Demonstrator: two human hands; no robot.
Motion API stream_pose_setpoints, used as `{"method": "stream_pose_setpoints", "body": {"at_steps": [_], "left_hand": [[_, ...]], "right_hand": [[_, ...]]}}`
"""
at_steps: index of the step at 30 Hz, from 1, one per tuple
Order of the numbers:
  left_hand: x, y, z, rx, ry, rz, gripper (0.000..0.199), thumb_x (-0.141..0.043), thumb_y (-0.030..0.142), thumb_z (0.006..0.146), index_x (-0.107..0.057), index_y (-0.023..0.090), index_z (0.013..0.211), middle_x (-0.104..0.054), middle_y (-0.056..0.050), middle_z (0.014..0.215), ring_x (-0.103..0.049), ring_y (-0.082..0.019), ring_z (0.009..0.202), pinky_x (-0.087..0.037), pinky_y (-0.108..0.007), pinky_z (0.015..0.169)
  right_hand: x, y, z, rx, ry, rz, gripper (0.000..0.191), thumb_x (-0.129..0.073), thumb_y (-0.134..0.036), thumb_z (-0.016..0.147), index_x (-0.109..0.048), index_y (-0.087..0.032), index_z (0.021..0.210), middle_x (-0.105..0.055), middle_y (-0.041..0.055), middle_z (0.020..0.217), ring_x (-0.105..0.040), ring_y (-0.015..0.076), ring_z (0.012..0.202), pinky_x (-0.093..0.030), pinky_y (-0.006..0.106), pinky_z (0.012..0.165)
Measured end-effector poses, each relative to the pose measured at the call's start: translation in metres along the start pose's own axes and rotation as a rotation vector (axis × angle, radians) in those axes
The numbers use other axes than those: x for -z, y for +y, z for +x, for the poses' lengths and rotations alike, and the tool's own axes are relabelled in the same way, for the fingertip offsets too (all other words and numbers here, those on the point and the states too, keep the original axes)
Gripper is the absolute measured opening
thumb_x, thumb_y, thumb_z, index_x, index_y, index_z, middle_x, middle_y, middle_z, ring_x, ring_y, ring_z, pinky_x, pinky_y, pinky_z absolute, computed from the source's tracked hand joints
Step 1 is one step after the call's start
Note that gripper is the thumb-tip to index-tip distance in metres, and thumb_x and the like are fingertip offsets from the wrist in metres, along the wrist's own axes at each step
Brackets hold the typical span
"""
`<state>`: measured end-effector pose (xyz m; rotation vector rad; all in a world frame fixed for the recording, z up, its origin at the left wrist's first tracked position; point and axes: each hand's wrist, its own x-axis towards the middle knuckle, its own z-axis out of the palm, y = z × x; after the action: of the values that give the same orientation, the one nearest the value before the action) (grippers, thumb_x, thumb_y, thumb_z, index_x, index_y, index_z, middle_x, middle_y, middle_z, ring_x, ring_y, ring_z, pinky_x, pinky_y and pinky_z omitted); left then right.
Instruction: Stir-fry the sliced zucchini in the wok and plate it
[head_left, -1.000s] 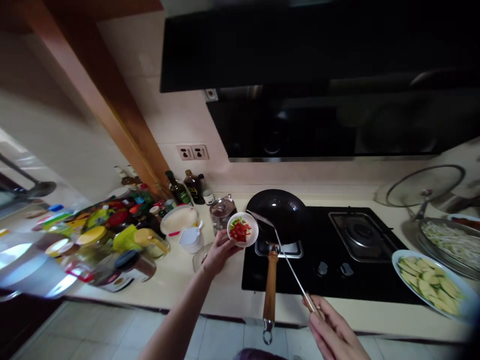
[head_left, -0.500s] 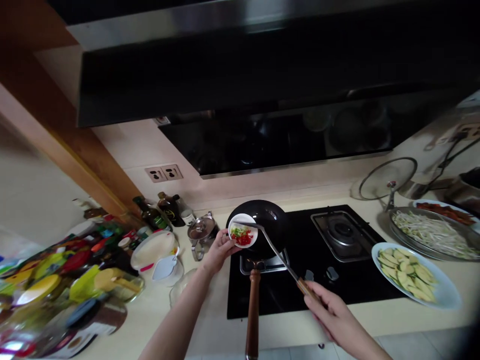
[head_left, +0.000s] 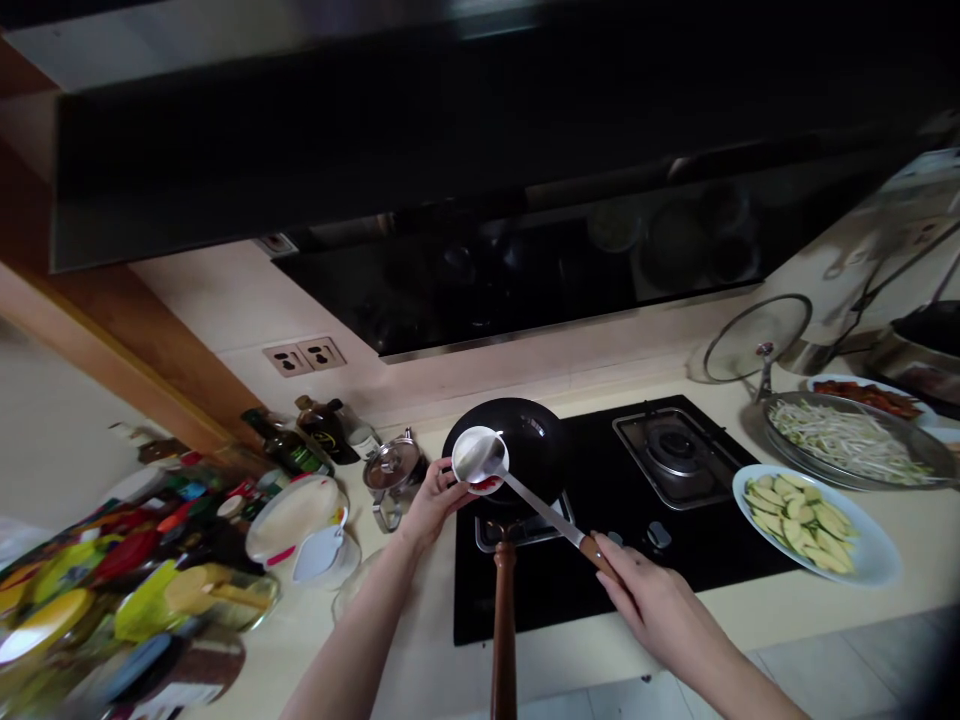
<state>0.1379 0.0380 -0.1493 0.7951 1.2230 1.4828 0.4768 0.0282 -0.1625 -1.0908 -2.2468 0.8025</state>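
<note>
A small white bowl [head_left: 466,442] is held by its rim in my left hand [head_left: 433,503], over the left part of a dark wok [head_left: 536,440]. My right hand [head_left: 645,590] grips the wooden handle of a metal ladle [head_left: 544,510], whose head lies over the bowl's opening. Some red chopped pieces [head_left: 486,484] show at the bowl's lower edge; the ladle head hides the rest. The wok stands on the left burner of a black hob [head_left: 600,590], its wooden handle [head_left: 505,620] pointing toward me.
Right of the hob are a plate of sliced zucchini [head_left: 799,522], a pan of bean sprouts [head_left: 847,440] and a glass lid [head_left: 757,340]. A metal pot [head_left: 395,470] stands left of the wok. Jars and bottles [head_left: 187,600] crowd the far left. A range hood [head_left: 450,130] hangs above.
The ladle's head has turned and now covers most of the bowl's contents, which showed green and red pieces before. The camera view has shifted slightly.
</note>
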Motion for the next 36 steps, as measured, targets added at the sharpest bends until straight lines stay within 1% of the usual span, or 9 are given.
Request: {"method": "stream_pose_setpoints", "body": {"at_steps": [3, 6, 12, 15, 18, 21, 25, 28, 36], "left_hand": [[0.003, -0.002, 0.001, 0.011, 0.0, 0.021, 0.054, -0.081, 0.024, 0.062, -0.045, 0.022, 0.101, -0.067, 0.001, 0.085, -0.069, -0.017, 0.081, -0.054, -0.041, 0.084], [0.003, -0.005, 0.004, 0.006, 0.005, 0.051, 0.054, -0.081, 0.025, 0.062, -0.044, 0.023, 0.101, -0.066, 0.001, 0.087, -0.068, -0.016, 0.082, -0.055, -0.041, 0.084], [-0.008, -0.002, 0.022, -0.063, 0.022, 0.191, 0.056, -0.08, 0.025, 0.06, -0.045, 0.023, 0.104, -0.063, 0.001, 0.093, -0.066, -0.014, 0.077, -0.056, -0.033, 0.074], [-0.015, 0.003, 0.033, -0.12, 0.01, 0.288, 0.059, -0.081, 0.021, 0.057, -0.047, 0.022, 0.105, -0.061, 0.001, 0.095, -0.064, -0.01, 0.066, -0.054, -0.025, 0.065], [-0.021, 0.005, 0.043, -0.16, -0.015, 0.372, 0.06, -0.081, 0.02, 0.055, -0.047, 0.021, 0.105, -0.059, 0.001, 0.098, -0.06, -0.006, 0.054, -0.049, -0.02, 0.056], [-0.026, 0.004, 0.05, -0.184, -0.024, 0.43, 0.06, -0.079, 0.021, 0.057, -0.045, 0.022, 0.106, -0.058, 0.001, 0.095, -0.061, -0.006, 0.054, -0.048, -0.02, 0.056], [-0.028, 0.005, 0.048, -0.201, -0.004, 0.5, 0.055, -0.078, 0.023, 0.06, -0.045, 0.023, 0.104, -0.056, 0.004, 0.087, -0.061, -0.007, 0.056, -0.048, -0.021, 0.057], [-0.027, 0.011, 0.042, -0.193, -0.016, 0.555, 0.058, -0.078, 0.02, 0.057, -0.047, 0.024, 0.105, -0.056, 0.003, 0.089, -0.06, -0.008, 0.054, -0.046, -0.02, 0.053], [-0.025, 0.034, 0.04, -0.146, -0.01, 0.588, 0.056, -0.08, 0.015, 0.052, -0.054, 0.021, 0.102, -0.057, 0.003, 0.088, -0.056, -0.007, 0.05, -0.046, -0.02, 0.05]], "right_hand": [[0.011, 0.001, 0.004, -0.18, -0.142, 0.33, 0.038, -0.046, -0.043, 0.089, -0.059, -0.023, 0.119, -0.065, 0.0029, 0.078, -0.059, 0.0148, 0.06, -0.046, 0.024, 0.052], [0.014, 0.003, 0.014, -0.366, -0.296, 0.654, 0.041, -0.049, -0.05, 0.086, -0.058, -0.019, 0.112, -0.052, -0.0053, 0.063, -0.038, 0.0045, 0.038, -0.025, 0.017, 0.035], [0.009, 0.026, 0.03, -0.336, -0.344, 0.778, 0.039, -0.049, -0.053, 0.085, -0.055, -0.016, 0.098, -0.048, -0.008, 0.058, -0.031, 0.001, 0.032, -0.014, 0.016, 0.031], [0.012, 0.032, 0.03, -0.347, -0.34, 0.708, 0.037, -0.048, -0.05, 0.086, -0.056, -0.016, 0.098, -0.046, -0.0082, 0.056, -0.03, 0.0024, 0.032, -0.016, 0.017, 0.031], [0.012, 0.027, 0.024, -0.264, -0.168, 0.528, 0.031, -0.048, -0.041, 0.086, -0.06, -0.018, 0.103, -0.05, -0.0056, 0.059, -0.04, 0.006, 0.04, -0.029, 0.018, 0.037], [-0.003, 0.016, 0.016, -0.098, 0.034, 0.29, 0.035, -0.046, -0.026, 0.085, -0.059, -0.019, 0.117, -0.062, 0.0005, 0.074, -0.057, 0.0126, 0.059, -0.046, 0.024, 0.057], [-0.033, 0.013, 0.009, -0.064, 0.092, 0.089, 0.047, -0.042, -0.019, 0.084, -0.05, -0.017, 0.13, -0.068, 0.009, 0.101, -0.066, 0.0187, 0.079, -0.051, 0.032, 0.074], [-0.04, 0.022, 0.005, -0.028, 0.112, -0.075, 0.046, -0.04, -0.018, 0.086, -0.051, -0.018, 0.131, -0.069, 0.0099, 0.1, -0.068, 0.0194, 0.077, -0.053, 0.031, 0.07], [-0.021, 0.034, -0.011, 0.072, 0.183, -0.318, 0.047, -0.035, -0.017, 0.09, -0.045, -0.018, 0.136, -0.067, 0.0072, 0.089, -0.067, 0.0174, 0.066, -0.053, 0.028, 0.059]]}}
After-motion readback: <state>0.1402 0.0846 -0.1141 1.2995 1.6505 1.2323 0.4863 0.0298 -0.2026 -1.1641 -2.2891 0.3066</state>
